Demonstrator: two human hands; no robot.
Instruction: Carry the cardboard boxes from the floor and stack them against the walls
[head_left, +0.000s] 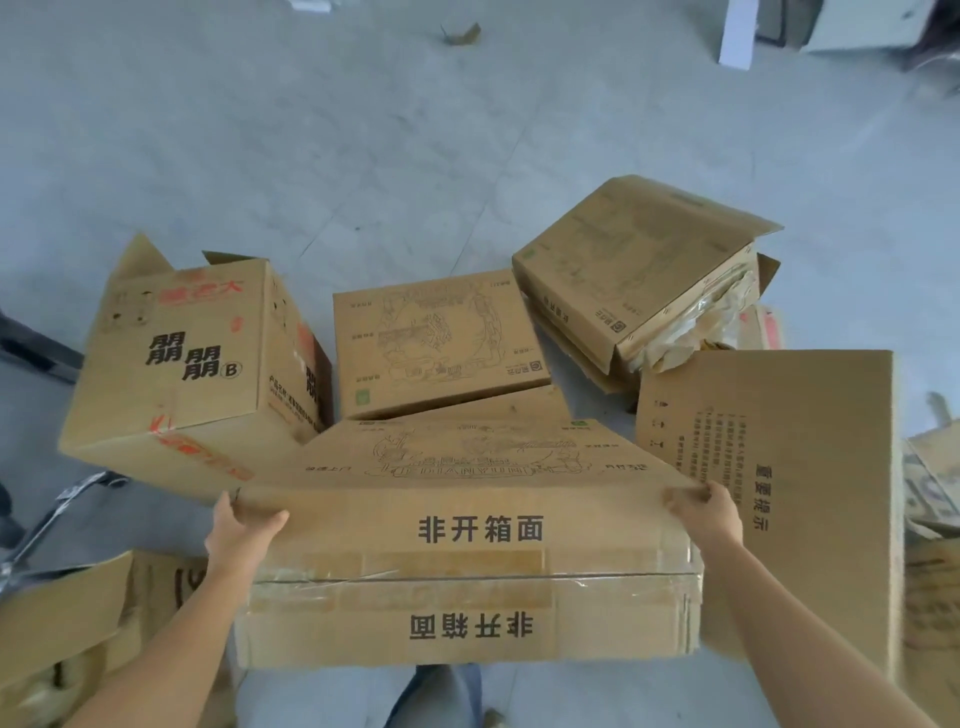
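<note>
My left hand (239, 530) and right hand (709, 512) grip the taped box (467, 545) at its far corners, fingers curled over; I should lift level, clearing the boxes (441, 343) beyond my fingertips.

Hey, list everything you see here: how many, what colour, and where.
Held box: one, brown, taped, centre foreground.
Red-printed box: one, brown, tilted, left.
Drawing box: one, brown, behind held box.
Open box: one, brown, upper right.
Tall box: one, brown, right.
Edge boxes: several, brown, lower left, far right.
Scrap: one, brown, floor, top.
Panel: one, white, top right.
Floor: grey, throughout.
Leg: one, blue trousers, bottom centre.
Hands: two; left hand and right hand grip held box's far corners.
</note>
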